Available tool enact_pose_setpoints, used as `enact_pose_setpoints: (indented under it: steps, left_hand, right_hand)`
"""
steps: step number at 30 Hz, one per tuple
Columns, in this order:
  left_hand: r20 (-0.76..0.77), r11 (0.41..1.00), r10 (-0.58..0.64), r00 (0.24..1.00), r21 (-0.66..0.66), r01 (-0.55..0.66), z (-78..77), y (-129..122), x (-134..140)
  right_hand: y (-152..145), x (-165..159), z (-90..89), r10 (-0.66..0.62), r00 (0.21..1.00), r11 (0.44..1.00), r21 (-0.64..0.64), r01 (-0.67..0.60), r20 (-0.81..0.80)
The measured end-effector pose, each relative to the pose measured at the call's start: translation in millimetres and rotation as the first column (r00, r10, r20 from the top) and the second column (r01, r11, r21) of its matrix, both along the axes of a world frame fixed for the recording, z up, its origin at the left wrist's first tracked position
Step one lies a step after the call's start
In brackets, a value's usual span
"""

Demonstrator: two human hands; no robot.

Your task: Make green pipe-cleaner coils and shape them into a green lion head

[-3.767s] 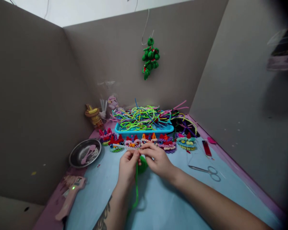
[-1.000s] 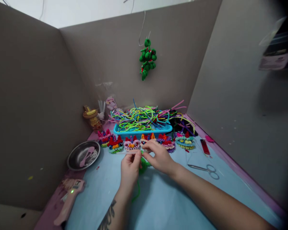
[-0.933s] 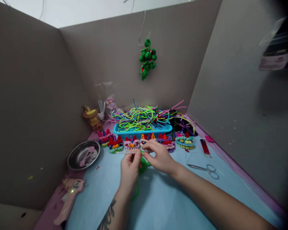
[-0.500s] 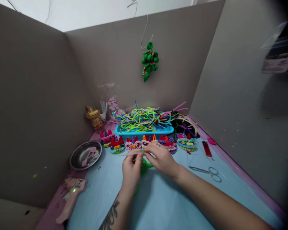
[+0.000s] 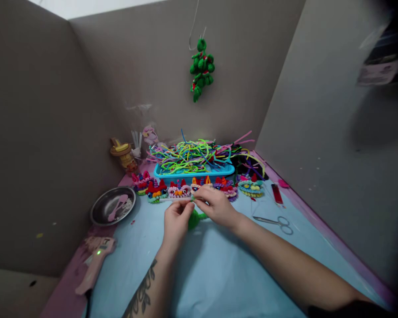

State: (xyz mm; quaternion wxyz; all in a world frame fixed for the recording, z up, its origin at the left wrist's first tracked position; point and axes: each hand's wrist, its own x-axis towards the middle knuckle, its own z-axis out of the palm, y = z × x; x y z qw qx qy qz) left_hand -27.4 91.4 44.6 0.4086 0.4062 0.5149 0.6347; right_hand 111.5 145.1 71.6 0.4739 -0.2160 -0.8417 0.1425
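Note:
My left hand (image 5: 177,218) is closed in a pinch on a thin whitish stick (image 5: 168,199) that points out to the left. Fuzzy green pipe cleaner (image 5: 193,219) shows between and below my hands, with a small bit of green at the stick's right end. My right hand (image 5: 217,205) has its thumb and fingers pressed together on that green bit, its fingertips close to those of the left. Just beyond the hands stands a row of colourful pipe-cleaner animal heads (image 5: 179,189), partly hidden by my fingers.
Behind the row, a blue tray (image 5: 195,178) overflows with pipe cleaners. Scissors (image 5: 275,223) lie right, near a red rectangular item (image 5: 277,194). At left are a metal bowl (image 5: 97,212) and a lit pink glue gun (image 5: 94,265). A green ornament (image 5: 201,68) hangs on the grey partition (image 5: 135,57).
The view has tipped down, so everything sits higher in the picture. Both hands keep their pinch on the stick and green pipe cleaner. A green loop below my left hand no longer shows.

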Motion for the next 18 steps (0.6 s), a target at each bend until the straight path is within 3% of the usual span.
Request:
enact_pose_setpoints:
  steps: [5,8,10,13,16,18]
  left_hand:
    - [0.080,1.000,-0.002,0.997,-0.027,0.004,3.7,-3,5]
    - [0.037,0.999,0.041,0.998,-0.038,-0.039,6.7,-5,6]
    - [0.015,0.998,0.060,0.998,-0.024,-0.059,7.5,-6,5]
    - [-0.002,0.998,0.053,0.999,0.025,-0.053,6.6,-6,3]
    - [-0.037,0.998,0.047,0.998,0.052,-0.045,5.1,-4,0]
    - [-0.075,0.997,0.047,0.996,0.060,-0.043,4.7,-4,-1]
  right_hand:
    - [-7,-2,-9.0,-0.167,0.982,0.966,0.216,0.144,0.093]
    - [-12,-4,-11.3,-0.205,0.974,0.959,0.218,0.180,0.095]
    - [-14,-6,-10.3,-0.155,0.987,0.981,0.120,0.150,0.039]
    - [-13,-8,-5.2,-0.057,0.997,0.988,-0.146,0.050,-0.050]
    - [-10,-8,1.5,0.010,0.997,0.916,-0.400,-0.041,-0.078]
    - [-8,-8,5.2,0.035,0.997,0.862,-0.503,-0.066,-0.071]
